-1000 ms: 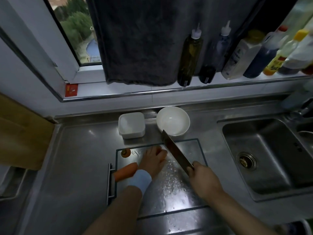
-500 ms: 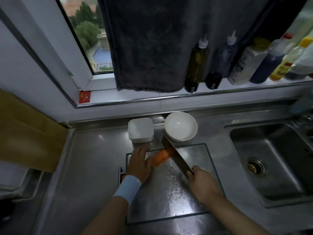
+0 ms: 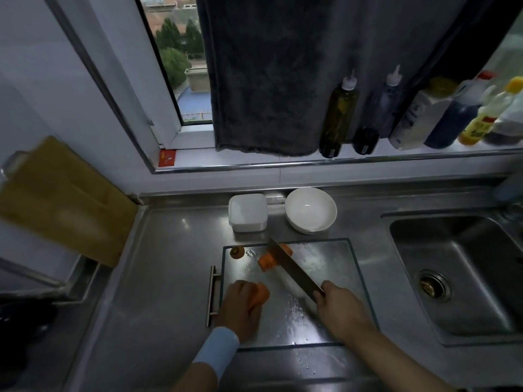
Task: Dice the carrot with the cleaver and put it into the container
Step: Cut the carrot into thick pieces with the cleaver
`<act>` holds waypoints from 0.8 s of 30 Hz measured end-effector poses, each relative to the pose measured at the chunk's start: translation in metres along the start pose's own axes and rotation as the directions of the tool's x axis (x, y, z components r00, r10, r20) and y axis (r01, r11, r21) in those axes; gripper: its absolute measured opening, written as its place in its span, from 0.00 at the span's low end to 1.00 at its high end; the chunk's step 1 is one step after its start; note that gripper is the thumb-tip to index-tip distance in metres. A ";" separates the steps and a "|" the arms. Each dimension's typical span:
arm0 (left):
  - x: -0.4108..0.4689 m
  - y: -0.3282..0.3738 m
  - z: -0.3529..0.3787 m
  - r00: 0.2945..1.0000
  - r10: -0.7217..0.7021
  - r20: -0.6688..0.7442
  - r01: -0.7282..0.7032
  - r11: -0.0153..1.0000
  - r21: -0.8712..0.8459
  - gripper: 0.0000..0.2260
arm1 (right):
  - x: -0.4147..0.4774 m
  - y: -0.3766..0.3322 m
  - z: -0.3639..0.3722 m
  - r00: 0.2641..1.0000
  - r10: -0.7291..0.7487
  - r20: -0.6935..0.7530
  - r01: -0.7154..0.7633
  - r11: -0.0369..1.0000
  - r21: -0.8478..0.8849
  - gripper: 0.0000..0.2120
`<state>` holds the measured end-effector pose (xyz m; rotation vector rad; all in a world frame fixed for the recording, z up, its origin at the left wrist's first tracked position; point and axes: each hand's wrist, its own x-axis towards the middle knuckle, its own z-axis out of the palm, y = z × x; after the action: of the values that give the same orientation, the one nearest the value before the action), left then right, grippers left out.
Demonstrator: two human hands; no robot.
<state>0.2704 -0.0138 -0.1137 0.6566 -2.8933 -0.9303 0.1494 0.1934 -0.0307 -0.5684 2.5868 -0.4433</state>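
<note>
Fingers of the right hand (image 3: pixel 339 309) clamp the cleaver (image 3: pixel 294 271), those of the left hand (image 3: pixel 240 309) curl round one carrot half (image 3: pixel 261 296), and the other carrot piece (image 3: pixel 267 261), beyond them under the blade, probably wants steadying with tucked fingertips.

Dim, bluish light throughout; daylight enters through the white-framed window (image 3: pixel 181 66). Soft glare spots the wet stainless-steel countertop (image 3: pixel 175 258). Wide-angle distortion bends the blurred edges.
</note>
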 end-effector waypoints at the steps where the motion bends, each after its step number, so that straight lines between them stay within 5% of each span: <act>1: -0.005 0.007 0.005 1.000 0.021 0.000 -0.021 1.000 -0.016 0.15 | -0.003 0.003 0.001 1.000 -0.011 0.009 0.011 1.000 -0.011 0.10; 14: -0.024 0.022 0.043 0.965 0.243 -0.097 -0.240 0.970 0.043 0.16 | -0.026 0.025 0.021 0.984 -0.138 0.116 0.149 0.984 -0.096 0.11; 24: -0.021 0.015 0.062 0.969 0.186 -0.163 -0.180 0.982 0.053 0.20 | -0.019 0.011 0.029 0.975 -0.190 0.116 0.203 0.973 -0.109 0.06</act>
<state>0.2736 0.0398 -0.1545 0.4362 -2.7704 -0.7603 0.1761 0.2058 -0.0527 -0.8721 2.4787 -0.3133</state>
